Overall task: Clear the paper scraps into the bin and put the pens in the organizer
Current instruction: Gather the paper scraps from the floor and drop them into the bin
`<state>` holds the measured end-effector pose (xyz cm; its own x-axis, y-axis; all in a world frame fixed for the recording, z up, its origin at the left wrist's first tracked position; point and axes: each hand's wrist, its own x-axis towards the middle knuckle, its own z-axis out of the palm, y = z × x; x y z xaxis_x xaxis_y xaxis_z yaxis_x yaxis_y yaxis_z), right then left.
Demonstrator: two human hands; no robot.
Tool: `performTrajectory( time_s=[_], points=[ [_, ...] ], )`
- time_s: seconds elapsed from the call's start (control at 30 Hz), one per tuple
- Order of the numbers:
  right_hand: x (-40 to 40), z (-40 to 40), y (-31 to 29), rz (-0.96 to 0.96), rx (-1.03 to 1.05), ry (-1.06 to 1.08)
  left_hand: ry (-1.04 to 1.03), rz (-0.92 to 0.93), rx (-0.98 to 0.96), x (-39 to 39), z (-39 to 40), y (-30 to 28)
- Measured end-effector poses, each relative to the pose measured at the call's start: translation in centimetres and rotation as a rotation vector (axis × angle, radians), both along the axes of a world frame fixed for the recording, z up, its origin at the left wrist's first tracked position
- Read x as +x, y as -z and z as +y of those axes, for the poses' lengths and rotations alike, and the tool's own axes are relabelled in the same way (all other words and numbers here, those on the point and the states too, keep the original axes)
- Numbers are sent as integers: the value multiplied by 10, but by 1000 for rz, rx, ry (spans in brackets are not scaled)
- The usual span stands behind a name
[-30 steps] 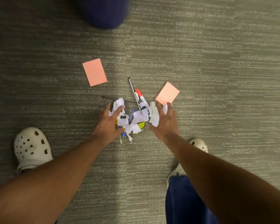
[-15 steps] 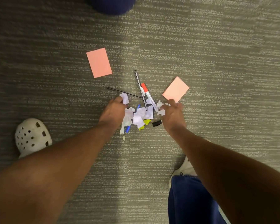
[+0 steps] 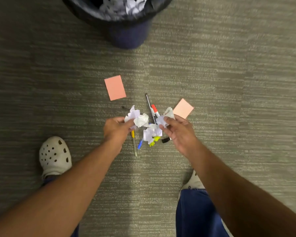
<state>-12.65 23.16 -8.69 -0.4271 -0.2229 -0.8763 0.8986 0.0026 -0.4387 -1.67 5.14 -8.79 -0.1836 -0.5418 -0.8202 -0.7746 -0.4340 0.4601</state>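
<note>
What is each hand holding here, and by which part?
Left hand grips crumpled white paper scraps by their near edge; right hand pinches another crumpled wad at its near side.

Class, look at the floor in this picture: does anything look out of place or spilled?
Yes. Pens, crumpled paper scraps and two pink notes lie scattered on the carpet below the bin; both hands grip scraps.

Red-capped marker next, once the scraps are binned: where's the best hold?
Probably the red-capped marker is best pinched at its cap end, coming from above on the bin side. That end lies bare on the carpet; its lower barrel runs under the paper scraps.
</note>
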Motion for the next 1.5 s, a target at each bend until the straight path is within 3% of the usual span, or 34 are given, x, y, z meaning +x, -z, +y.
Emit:
performTrajectory(
  time_s=[0.2, 0.47, 0.73, 1.0, 1.1, 1.27, 1.5],
  points=[
    [-25, -69, -102, -30, -280, 95, -334, 280, 156, -31, -36, -104],
    [-112, -185, -190, 105, -271, 54, -504, 403, 184, -124, -123, -202],
    [-180, -250, -207, 101, -155, -16, -432, 451, 289, -207, -184, -226],
    [-188, -241, -197, 118, -61, -84, -457, 397, 280, -205, -189, -226],
    [-169, -216, -184, 163, -25, -88, -380, 378, 280, -178, -176, -215],
    [-111, -146, -132, 232, 195, -249, -62, 236, 130, -114, -138, -168],
    [-12, -56, -29, 400, 562, -759, 491, 121, 33, -31, -66, -54]
  ],
)
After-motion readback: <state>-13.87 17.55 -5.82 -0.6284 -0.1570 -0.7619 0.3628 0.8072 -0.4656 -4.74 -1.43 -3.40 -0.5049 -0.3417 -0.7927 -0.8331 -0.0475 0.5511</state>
